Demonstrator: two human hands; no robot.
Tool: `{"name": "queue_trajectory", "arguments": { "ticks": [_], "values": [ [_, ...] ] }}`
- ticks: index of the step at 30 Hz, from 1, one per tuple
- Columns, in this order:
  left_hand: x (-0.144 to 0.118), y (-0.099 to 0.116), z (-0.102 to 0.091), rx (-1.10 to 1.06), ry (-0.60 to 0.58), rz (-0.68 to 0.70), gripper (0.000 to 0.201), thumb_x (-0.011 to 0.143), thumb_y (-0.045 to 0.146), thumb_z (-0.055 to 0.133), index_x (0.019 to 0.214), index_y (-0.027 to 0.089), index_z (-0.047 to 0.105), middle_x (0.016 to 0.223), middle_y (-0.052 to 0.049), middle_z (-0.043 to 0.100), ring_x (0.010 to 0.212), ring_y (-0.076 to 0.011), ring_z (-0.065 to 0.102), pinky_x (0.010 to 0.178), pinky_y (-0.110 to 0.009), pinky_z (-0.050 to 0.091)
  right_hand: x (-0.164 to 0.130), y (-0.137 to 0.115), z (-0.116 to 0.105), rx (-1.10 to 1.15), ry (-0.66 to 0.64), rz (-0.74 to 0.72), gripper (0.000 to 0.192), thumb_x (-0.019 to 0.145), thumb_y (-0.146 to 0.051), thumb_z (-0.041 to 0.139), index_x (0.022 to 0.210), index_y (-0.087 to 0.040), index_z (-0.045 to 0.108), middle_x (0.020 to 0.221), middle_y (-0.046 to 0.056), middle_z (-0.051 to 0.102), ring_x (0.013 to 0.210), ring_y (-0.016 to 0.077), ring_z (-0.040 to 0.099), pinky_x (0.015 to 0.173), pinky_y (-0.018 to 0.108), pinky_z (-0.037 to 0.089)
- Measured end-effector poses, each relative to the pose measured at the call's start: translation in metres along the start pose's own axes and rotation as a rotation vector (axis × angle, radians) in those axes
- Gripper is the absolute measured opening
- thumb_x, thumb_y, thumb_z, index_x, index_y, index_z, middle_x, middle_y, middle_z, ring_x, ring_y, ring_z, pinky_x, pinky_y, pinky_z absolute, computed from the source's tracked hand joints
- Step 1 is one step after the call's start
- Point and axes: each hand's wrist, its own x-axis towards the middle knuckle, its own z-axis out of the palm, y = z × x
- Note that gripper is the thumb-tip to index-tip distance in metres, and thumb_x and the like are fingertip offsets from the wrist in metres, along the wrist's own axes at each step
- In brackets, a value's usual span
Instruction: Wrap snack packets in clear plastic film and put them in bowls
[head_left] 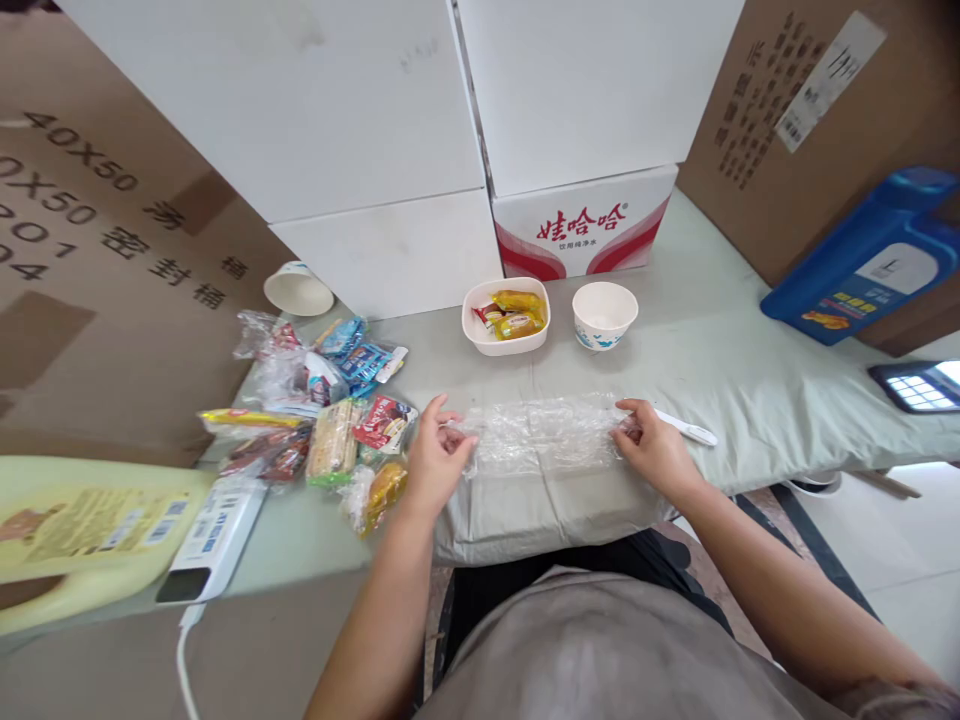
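A crinkled sheet of clear plastic film stretches between my hands just above or on the table's front part; I cannot tell which. My left hand holds its left end, with thumb and curled fingers at the edge and the index finger raised. At the right end, my right hand pinches the film between thumb and fingers. Beyond the film stand a white square bowl with yellow and red wrapped snacks in it and a white paper bowl with blue print. A white-handled utensil lies partly behind my right hand.
Several packaged snacks lie in a pile on the left, near a tipped paper bowl. A power strip and yellow jug are at front left. White cartons line the back. A blue bottle and a phone are right.
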Motion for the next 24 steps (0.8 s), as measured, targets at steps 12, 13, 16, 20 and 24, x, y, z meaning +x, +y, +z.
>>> {"name": "queue_trajectory", "arguments": {
  "ticks": [12, 13, 16, 20, 24],
  "values": [
    [-0.006, -0.006, 0.006, 0.508, 0.054, 0.296, 0.04, 0.077, 0.016, 0.061, 0.116, 0.02, 0.057, 0.129, -0.013, 0.046, 0.108, -0.0266, 0.056, 0.097, -0.046, 0.047, 0.002, 0.0, 0.009, -0.141, 0.124, -0.08, 0.038, 0.093, -0.036, 0.043, 0.126, -0.018, 0.049, 0.079, 0.003, 0.067, 0.071, 0.0218, 0.065, 0.065, 0.032, 0.047],
    [-0.007, 0.002, 0.006, 0.557, 0.067, 0.32, 0.036, 0.078, 0.016, 0.06, 0.113, 0.02, 0.059, 0.129, -0.014, 0.047, 0.111, -0.0286, 0.054, 0.099, -0.048, 0.045, 0.004, 0.001, 0.009, -0.146, 0.12, -0.09, 0.037, 0.093, -0.034, 0.043, 0.125, -0.018, 0.05, 0.079, 0.003, 0.067, 0.072, 0.0218, 0.065, 0.066, 0.032, 0.047],
    [-0.007, 0.026, 0.015, 0.621, 0.012, 0.426, 0.026, 0.084, 0.017, 0.055, 0.109, 0.021, 0.063, 0.121, -0.012, 0.057, 0.117, -0.0298, 0.052, 0.104, -0.049, 0.04, 0.006, 0.0, 0.01, -0.158, 0.087, -0.117, 0.035, 0.091, -0.03, 0.044, 0.122, -0.017, 0.052, 0.077, 0.003, 0.066, 0.075, 0.022, 0.064, 0.069, 0.033, 0.047],
    [-0.006, 0.044, 0.045, 0.618, -0.305, 0.545, 0.032, 0.091, 0.023, 0.05, 0.122, 0.02, 0.058, 0.127, -0.009, 0.061, 0.13, -0.0277, 0.046, 0.111, -0.047, 0.034, 0.006, -0.003, 0.014, -0.186, 0.075, -0.141, 0.035, 0.087, -0.025, 0.044, 0.119, -0.017, 0.054, 0.078, 0.004, 0.066, 0.075, 0.022, 0.064, 0.072, 0.033, 0.047],
    [-0.01, 0.039, 0.071, 0.689, -0.564, 0.534, 0.062, 0.088, 0.043, 0.059, 0.143, 0.023, 0.04, 0.152, -0.009, 0.038, 0.145, -0.0322, 0.023, 0.117, -0.057, 0.018, 0.005, 0.0, 0.012, -0.248, 0.059, -0.131, 0.04, 0.084, -0.021, 0.043, 0.122, -0.014, 0.053, 0.077, 0.004, 0.066, 0.078, 0.0228, 0.064, 0.074, 0.034, 0.047]
  ]
}}
